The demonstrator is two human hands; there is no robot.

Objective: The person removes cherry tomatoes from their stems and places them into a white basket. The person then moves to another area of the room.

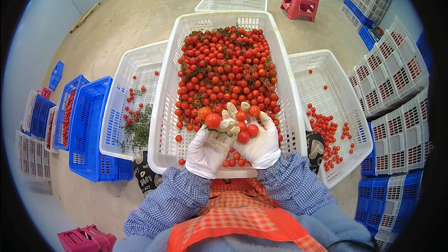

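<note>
A large white plastic crate stands before me, with a heap of cherry tomatoes and green stems in it. Above its near end are both my hands, in white gloves. My left hand holds a green tomato stem bearing a red tomato and an orange-red one. Cupped with its palm up, my right hand holds several loose red tomatoes. The fingertips of the two hands are close together, and some are hidden behind the tomatoes.
A white crate at left holds stripped stems and some tomatoes; another at right holds loose tomatoes. Blue crates stand farther left, stacked tomato crates along the right. A pink stool stands beyond, another at lower left.
</note>
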